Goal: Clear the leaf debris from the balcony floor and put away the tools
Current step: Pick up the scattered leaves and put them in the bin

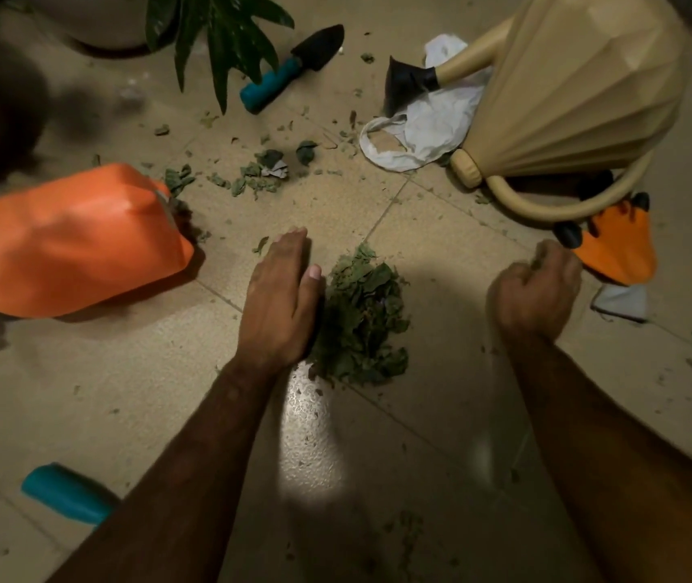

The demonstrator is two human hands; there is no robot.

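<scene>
A pile of green leaf debris (361,321) lies on the tiled floor in the middle. My left hand (281,296) is flat with straight fingers, its edge against the pile's left side. Off to the right, my right hand (538,288) is curled and holds a few leaf bits. More scattered leaves (260,172) lie farther back. A trowel (289,69) with a teal handle and black blade lies at the back. A second teal handle (66,494) shows at the lower left, its far end hidden by my arm.
An orange plastic container (66,241) lies on its side at the left. A beige watering can (576,86) lies tipped at the right over a white plastic bag (420,128). An orange glove (618,246) sits beside the can's handle. A potted plant (218,31) stands at the back.
</scene>
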